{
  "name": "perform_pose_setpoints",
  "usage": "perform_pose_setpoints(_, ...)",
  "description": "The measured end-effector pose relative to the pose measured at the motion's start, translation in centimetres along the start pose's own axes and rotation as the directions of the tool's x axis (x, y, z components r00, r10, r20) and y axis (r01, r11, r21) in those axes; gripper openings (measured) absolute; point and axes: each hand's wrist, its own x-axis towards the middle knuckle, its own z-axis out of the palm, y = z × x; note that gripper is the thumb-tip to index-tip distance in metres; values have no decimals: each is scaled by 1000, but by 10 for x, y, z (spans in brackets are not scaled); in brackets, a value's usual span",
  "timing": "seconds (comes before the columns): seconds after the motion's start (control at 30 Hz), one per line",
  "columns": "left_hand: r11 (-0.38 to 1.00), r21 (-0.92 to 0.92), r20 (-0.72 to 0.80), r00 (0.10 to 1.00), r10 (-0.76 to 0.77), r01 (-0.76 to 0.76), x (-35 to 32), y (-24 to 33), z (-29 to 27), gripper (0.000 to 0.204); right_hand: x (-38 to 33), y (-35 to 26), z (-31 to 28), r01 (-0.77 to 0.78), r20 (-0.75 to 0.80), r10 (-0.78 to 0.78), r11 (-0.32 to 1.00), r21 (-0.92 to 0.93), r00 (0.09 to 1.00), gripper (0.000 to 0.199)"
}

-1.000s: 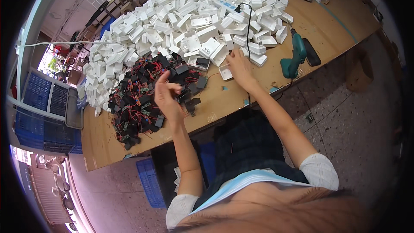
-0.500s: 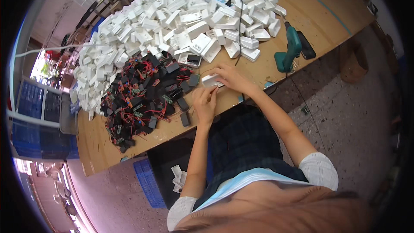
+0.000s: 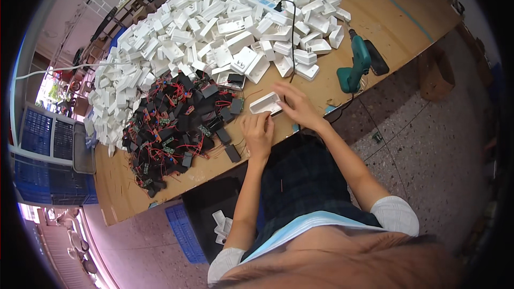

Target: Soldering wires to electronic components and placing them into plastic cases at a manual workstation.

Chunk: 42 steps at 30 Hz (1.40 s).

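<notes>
A shallow white plastic casing (image 3: 264, 104) is at the table's near edge, its hollow side facing up. My right hand (image 3: 300, 108) grips its right end, thumb on the near side and fingers reaching past the far side. My left hand (image 3: 258, 136) is closed at the near edge of the casing, thumb and fingertips pinched together. Anything between those fingertips is too small to make out. Left of the casing lies a heap of black boxes with red wires and small green circuit boards (image 3: 176, 123).
A large pile of white casings (image 3: 214, 27) covers the far table (image 3: 401, 27). A green power drill (image 3: 356, 64) stands at right beside a dark flat object (image 3: 379, 58). A black cable (image 3: 293, 37) runs from a power strip (image 3: 265, 3). Below are a blue crate (image 3: 183, 233) and a black bin (image 3: 206, 208).
The casing has turned so its hollow shows upward. My right fingers have lifted off its top toward the far side and right end. My left hand has shifted slightly nearer me.
</notes>
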Motion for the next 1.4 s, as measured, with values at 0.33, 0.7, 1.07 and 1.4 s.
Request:
perform_pose_setpoints(0.33,995,61,-10,997,-74,75,-1,2,7,11,-76,23,-28,-321,-771,77,931,-171,632,56)
perform_pose_setpoints(0.7,988,45,-79,986,-145,149,10,-1,24,14,-18,75,-132,-499,-581,469,858,121,665,49)
perform_pose_setpoints(1.07,975,162,-109,985,-133,150,16,9,25,14,-83,-29,-108,-229,-230,329,898,375,916,41)
perform_pose_setpoints(1.4,977,191,-76,993,-85,98,14,3,30,15,-144,-62,-40,-468,-40,543,756,458,839,31)
